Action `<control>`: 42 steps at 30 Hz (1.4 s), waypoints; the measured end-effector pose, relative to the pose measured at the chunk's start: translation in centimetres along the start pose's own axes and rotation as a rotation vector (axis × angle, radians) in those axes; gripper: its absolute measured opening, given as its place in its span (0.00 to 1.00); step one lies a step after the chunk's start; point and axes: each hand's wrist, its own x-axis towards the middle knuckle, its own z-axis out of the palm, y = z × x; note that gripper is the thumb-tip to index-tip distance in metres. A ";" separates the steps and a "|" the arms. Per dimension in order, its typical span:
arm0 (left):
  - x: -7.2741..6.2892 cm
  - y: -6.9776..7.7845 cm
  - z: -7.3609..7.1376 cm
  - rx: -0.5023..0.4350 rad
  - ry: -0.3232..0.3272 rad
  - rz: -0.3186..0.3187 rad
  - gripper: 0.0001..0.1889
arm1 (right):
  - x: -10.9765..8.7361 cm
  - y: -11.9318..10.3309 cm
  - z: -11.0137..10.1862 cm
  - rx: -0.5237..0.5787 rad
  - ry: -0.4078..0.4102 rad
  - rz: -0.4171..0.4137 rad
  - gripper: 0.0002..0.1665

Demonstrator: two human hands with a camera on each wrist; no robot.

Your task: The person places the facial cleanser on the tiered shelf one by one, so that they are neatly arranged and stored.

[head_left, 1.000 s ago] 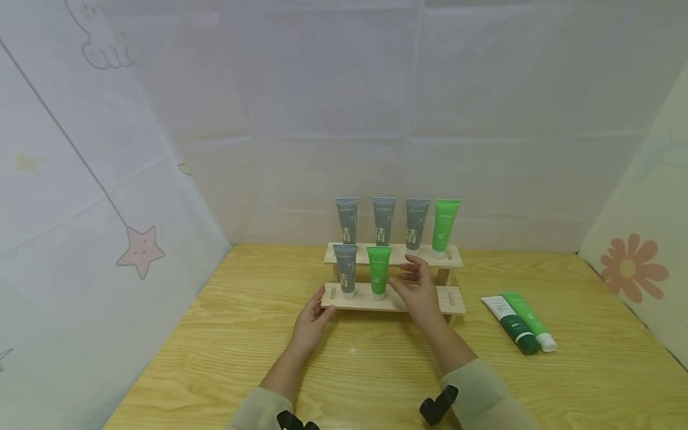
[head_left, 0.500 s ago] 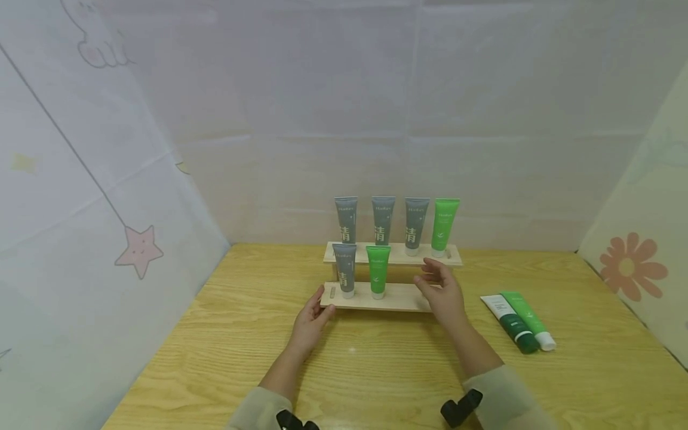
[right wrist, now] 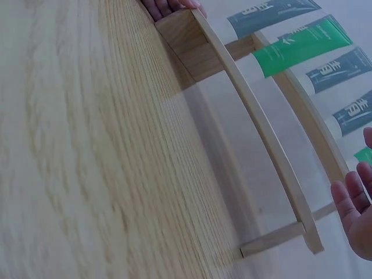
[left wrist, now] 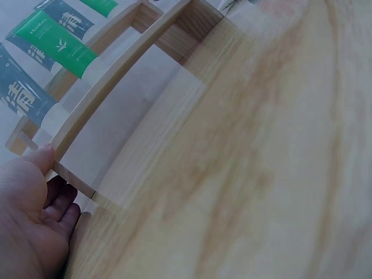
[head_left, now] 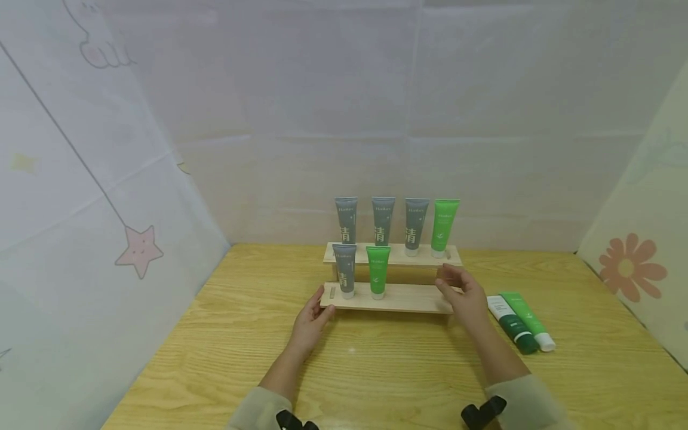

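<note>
My left hand (head_left: 309, 327) holds the left end of a two-tier wooden display rack (head_left: 411, 297), thumb at the lower board's front edge. In the left wrist view its fingers (left wrist: 63, 209) curl beside the rack's leg. My right hand (head_left: 469, 303) is at the lower board's right end, fingers loosely bent and nothing in them. On the lower tier a grey squeeze tube (head_left: 346, 269) and a green squeeze tube (head_left: 378, 269) stand upright on their caps. Several more tubes line the upper tier: grey ones (head_left: 383, 218) and, at the right, a green one (head_left: 445, 224).
To the right of the rack, a white and dark green tube (head_left: 515, 327) lies beside a light green tube (head_left: 528, 316) on the wooden table (head_left: 371, 370). Patterned cloth (head_left: 333, 119) hangs behind and at both sides.
My right hand has drawn away from beside the lower green tube, moving right to the rack's right end. The left hand and the tubes have stayed in place.
</note>
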 end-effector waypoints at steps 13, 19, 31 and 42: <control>0.0 -0.4 -0.1 0.009 -0.006 0.003 0.34 | 0.0 0.9 -4.6 -0.161 -0.001 0.013 0.30; -0.1 -0.2 0.0 0.006 -0.009 0.002 0.34 | -0.6 1.4 -7.3 -0.267 -0.057 0.024 0.37; 0.1 -0.3 0.0 -0.003 -0.006 0.012 0.34 | -0.9 3.1 -11.7 -0.373 0.000 0.075 0.38; 0.3 -0.4 0.0 -0.014 0.003 0.012 0.33 | -0.6 5.1 -15.0 -0.402 0.024 0.123 0.42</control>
